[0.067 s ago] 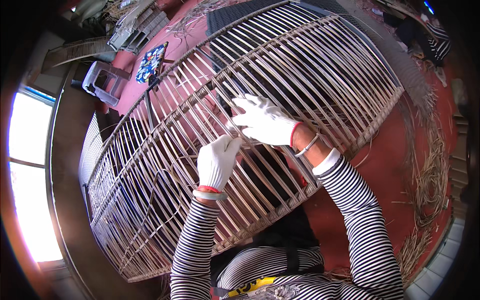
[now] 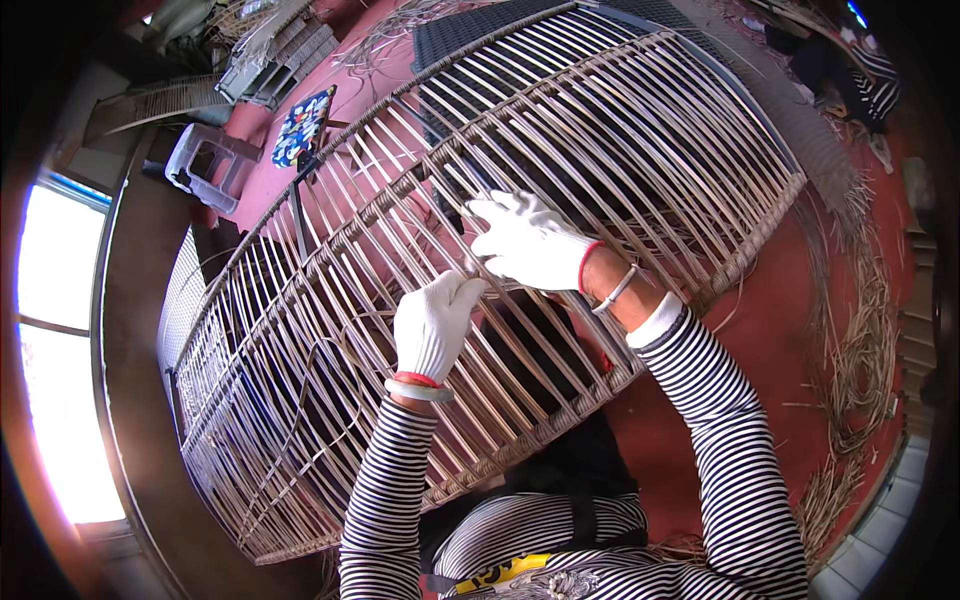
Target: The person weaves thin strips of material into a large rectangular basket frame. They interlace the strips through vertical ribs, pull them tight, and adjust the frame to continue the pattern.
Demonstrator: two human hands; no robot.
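Before me lies a large curved wicker frame (image 2: pixel 515 385), with rows of pale rattan-like strands running between thick wrapped bars. My left hand (image 2: pixel 432 318), in a white knitted glove, is closed in a pinch at the strands near the middle. A thin loose strand (image 2: pixel 365 316) runs up to this hand; its gripped end is hidden by the glove. Just right of it and a little farther away, my right hand (image 2: pixel 527 243), also gloved, rests over the strands with its fingers apart and slightly bent. Its fingertips nearly meet the left thumb.
Loose strands (image 2: pixel 862 345) lie heaped on the red floor (image 2: pixel 690 440) at the right. A grey plastic stool (image 2: pixel 208 165) and a patterned cushioned seat (image 2: pixel 303 127) stand at the far left. Dark woven panels (image 2: pixel 455 45) lie behind the frame. Another person's striped sleeve (image 2: pixel 880 95) shows at the far right.
My right hand's fingers have drawn in slightly, to the right. The left hand and the wicker frame stay almost in place.
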